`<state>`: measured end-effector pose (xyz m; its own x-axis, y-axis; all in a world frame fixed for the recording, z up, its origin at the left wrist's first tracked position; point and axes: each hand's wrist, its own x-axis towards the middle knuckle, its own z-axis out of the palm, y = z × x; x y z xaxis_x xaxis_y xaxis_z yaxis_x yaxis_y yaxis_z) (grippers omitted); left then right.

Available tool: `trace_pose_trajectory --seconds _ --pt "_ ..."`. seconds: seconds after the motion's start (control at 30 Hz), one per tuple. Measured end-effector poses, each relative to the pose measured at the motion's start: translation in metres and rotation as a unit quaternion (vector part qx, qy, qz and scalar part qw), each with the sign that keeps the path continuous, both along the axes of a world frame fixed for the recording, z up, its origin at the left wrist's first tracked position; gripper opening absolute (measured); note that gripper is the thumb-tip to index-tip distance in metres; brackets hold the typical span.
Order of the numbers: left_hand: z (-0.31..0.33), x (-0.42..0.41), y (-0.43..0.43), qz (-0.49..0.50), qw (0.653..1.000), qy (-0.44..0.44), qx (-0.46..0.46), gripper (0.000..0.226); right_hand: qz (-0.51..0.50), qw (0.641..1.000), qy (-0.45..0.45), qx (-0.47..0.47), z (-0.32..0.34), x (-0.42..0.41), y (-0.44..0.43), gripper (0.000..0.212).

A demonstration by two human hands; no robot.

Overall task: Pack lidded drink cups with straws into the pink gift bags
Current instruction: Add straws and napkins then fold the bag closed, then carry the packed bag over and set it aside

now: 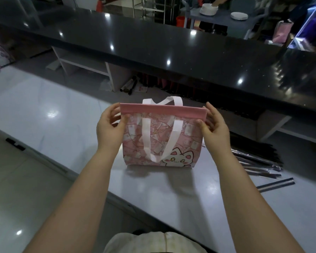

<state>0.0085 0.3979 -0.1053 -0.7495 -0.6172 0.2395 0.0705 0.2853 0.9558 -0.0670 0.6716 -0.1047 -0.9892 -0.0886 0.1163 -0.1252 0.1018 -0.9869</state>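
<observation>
My bag (162,141) looks like glossy printed plastic with matt fabric handles (146,136); the white table (44,114) and black counter (153,46) shine smooth.

1. 1 pink gift bag (161,141), with 2 white handles (146,136).
2. 1 left hand (109,128) and 1 right hand (214,130), 2 in all.
3. 1 heap of wrapped straws (257,159), too tangled to count singly.
4. 2 stacks of white plates (208,9), far behind.
5. 1 orange bucket (180,21).
</observation>
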Motion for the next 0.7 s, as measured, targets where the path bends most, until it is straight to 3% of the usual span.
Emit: trace_pose_trajectory --seconds 0.07,0.17,0.27,0.4,0.7 --pt "-0.023 0.015 0.003 -0.011 0.997 -0.013 0.076 0.020 0.011 0.999 -0.036 -0.034 -0.027 0.016 0.005 0.061" --pt "-0.063 0.046 0.010 -0.035 0.990 -0.070 0.119 0.014 0.010 0.995 -0.090 -0.043 -0.078 0.045 0.012 0.056" --pt "-0.083 0.061 0.015 -0.040 0.981 -0.092 0.168 0.024 0.006 0.988 -0.135 -0.074 -0.106 0.060 0.010 0.053" --pt "-0.083 0.059 0.014 -0.041 0.976 -0.076 0.200 0.015 -0.009 0.991 -0.113 -0.065 -0.102 0.056 0.003 0.053" --pt "-0.075 0.089 -0.002 0.022 0.975 -0.055 0.214 0.019 0.024 0.989 -0.088 -0.115 -0.078 0.053 -0.029 0.051"
